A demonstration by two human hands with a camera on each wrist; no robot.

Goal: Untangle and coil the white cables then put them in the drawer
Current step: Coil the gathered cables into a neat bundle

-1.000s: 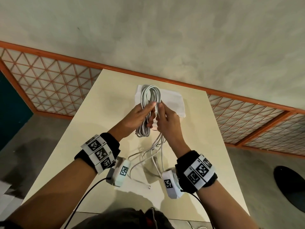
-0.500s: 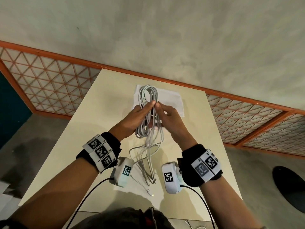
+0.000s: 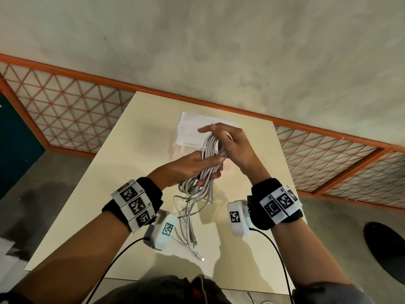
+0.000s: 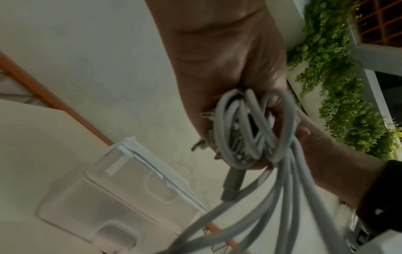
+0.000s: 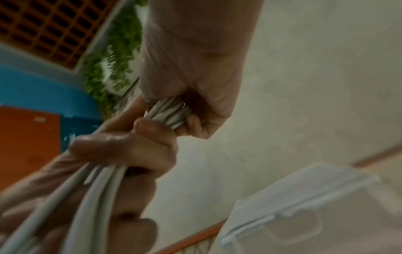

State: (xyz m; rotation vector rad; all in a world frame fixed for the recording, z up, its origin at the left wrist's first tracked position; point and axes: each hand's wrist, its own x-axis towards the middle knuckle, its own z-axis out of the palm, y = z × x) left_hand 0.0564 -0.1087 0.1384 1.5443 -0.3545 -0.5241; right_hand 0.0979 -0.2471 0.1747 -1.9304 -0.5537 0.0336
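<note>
The white cables [image 3: 210, 150] form a long coil held above the table. My left hand [image 3: 209, 170] grips the coil's middle, thumb across the strands. My right hand [image 3: 223, 138] curls round the coil's top loop, index finger pointing left. Loose cable ends [image 3: 188, 227] hang from the coil and trail onto the table toward me. In the left wrist view the looped cables [image 4: 250, 127] bunch at my left hand's fingers [image 4: 269, 104]. The right wrist view shows my right hand [image 5: 191, 110] closed on the cables [image 5: 169, 115] just above my left hand [image 5: 135, 147]. The white drawer box [image 3: 188, 128] stands behind the hands.
The cream table [image 3: 131, 172] ends at an orange-framed lattice railing [image 3: 65, 119]. The drawer box [image 4: 121, 189] sits near the table's far edge. A dark round object [image 3: 385, 249] lies on the floor to the right.
My right hand has slid up from the coil's middle to its top loop. The coil has tilted to the right, and the loose tail has been drawn up.
</note>
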